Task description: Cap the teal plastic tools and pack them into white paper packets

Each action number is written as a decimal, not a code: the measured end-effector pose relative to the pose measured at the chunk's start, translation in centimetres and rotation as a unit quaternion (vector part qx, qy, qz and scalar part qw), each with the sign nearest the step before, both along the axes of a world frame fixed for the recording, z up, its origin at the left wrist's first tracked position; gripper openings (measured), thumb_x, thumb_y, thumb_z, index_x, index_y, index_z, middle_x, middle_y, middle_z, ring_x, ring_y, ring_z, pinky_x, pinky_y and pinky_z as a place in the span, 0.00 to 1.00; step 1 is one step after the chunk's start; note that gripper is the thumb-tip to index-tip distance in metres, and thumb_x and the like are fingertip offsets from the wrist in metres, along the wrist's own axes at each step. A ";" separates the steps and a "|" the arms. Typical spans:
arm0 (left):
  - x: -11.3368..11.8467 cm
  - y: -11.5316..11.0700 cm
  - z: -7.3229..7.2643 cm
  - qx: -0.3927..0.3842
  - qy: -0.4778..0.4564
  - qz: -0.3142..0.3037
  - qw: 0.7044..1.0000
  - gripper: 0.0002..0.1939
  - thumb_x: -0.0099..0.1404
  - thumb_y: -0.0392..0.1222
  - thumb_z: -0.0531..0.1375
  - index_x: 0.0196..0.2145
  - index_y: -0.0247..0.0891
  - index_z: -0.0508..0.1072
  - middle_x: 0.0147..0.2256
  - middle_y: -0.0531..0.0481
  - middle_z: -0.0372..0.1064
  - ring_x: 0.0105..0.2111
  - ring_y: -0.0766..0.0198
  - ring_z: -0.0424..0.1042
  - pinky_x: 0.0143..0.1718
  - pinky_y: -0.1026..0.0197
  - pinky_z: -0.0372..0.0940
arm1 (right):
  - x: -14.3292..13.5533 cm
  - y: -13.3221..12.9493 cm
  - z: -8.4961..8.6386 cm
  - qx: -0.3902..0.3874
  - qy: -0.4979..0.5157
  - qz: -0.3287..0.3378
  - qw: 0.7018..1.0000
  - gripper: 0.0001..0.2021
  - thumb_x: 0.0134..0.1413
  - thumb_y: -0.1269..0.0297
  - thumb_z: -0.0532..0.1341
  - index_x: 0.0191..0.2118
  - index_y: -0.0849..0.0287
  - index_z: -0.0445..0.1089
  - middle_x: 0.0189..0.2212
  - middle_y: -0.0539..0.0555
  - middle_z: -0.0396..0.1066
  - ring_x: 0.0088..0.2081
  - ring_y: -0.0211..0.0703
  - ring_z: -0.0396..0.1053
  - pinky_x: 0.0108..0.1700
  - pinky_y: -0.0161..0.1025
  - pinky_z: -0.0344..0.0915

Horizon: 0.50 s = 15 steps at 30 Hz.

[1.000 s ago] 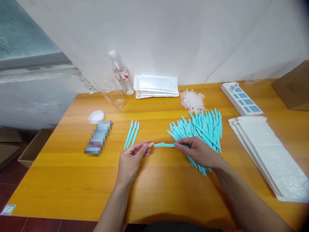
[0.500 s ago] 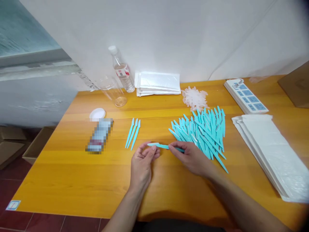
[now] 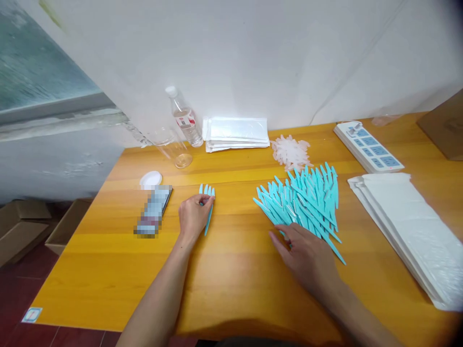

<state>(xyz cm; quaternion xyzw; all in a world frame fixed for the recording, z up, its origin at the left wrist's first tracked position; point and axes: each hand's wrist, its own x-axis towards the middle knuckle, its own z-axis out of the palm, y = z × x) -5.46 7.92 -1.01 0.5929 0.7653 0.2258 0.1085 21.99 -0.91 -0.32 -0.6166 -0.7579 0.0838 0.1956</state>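
My left hand (image 3: pixel 193 217) is closed in a pinch on a slim turquoise eyebrow razor (image 3: pixel 209 222), at the right end of a short row of like razors (image 3: pixel 201 188). The hand covers most of that row; only the far tips show. Over the near left edge of a heap of turquoise razors (image 3: pixel 311 202), my right hand (image 3: pixel 311 255) hovers or rests with thumb and fingers apart and nothing seen in it. Behind the heap is a pile of small translucent white caps (image 3: pixel 291 152).
White padded pouches (image 3: pixel 237 130) are stacked by the wall; more white sleeves (image 3: pixel 408 231) lie at right. A power strip (image 3: pixel 369 147), water bottle (image 3: pixel 187 120), clear jar (image 3: pixel 179 154), white lid (image 3: pixel 151 179) and blurred phone (image 3: pixel 154 212) stand around the wooden table (image 3: pixel 231 289).
My left hand has carried the razor left and down to the row's right end. My right hand has let go of it and moved right to the heap, fingers opening.
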 end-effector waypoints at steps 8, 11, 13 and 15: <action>-0.8 -2.4 -2.2 0.134 0.100 -0.102 0.981 0.15 0.67 0.51 0.58 0.43 0.42 0.80 0.44 0.43 0.73 0.43 0.53 0.70 0.47 0.54 0.64 | 2.0 -0.2 -0.8 0.010 -0.073 -0.021 0.997 0.12 0.64 0.58 0.57 0.41 0.57 0.76 0.33 0.56 0.74 0.38 0.49 0.71 0.39 0.40 0.58; -0.6 -2.4 -2.6 0.135 0.096 -0.060 0.984 0.15 0.67 0.51 0.57 0.42 0.41 0.80 0.42 0.42 0.72 0.43 0.52 0.70 0.46 0.53 0.64 | 1.7 0.0 -0.8 0.000 -0.080 -0.023 0.996 0.10 0.64 0.61 0.57 0.40 0.57 0.76 0.34 0.56 0.74 0.38 0.48 0.70 0.39 0.40 0.58; -0.2 -2.5 -2.5 0.142 0.092 -0.037 0.985 0.16 0.67 0.51 0.58 0.42 0.40 0.79 0.42 0.41 0.71 0.43 0.52 0.70 0.46 0.53 0.64 | 1.6 0.1 -0.9 -0.006 -0.082 -0.027 0.996 0.09 0.64 0.62 0.58 0.39 0.56 0.76 0.33 0.56 0.74 0.37 0.48 0.71 0.38 0.40 0.58; 0.4 -2.8 -2.1 0.157 0.081 -0.040 0.983 0.16 0.67 0.51 0.59 0.43 0.39 0.79 0.43 0.41 0.70 0.44 0.52 0.70 0.48 0.52 0.64 | 1.4 0.2 -1.0 -0.013 -0.077 -0.026 0.997 0.10 0.64 0.62 0.57 0.38 0.57 0.75 0.33 0.55 0.74 0.37 0.48 0.71 0.37 0.40 0.58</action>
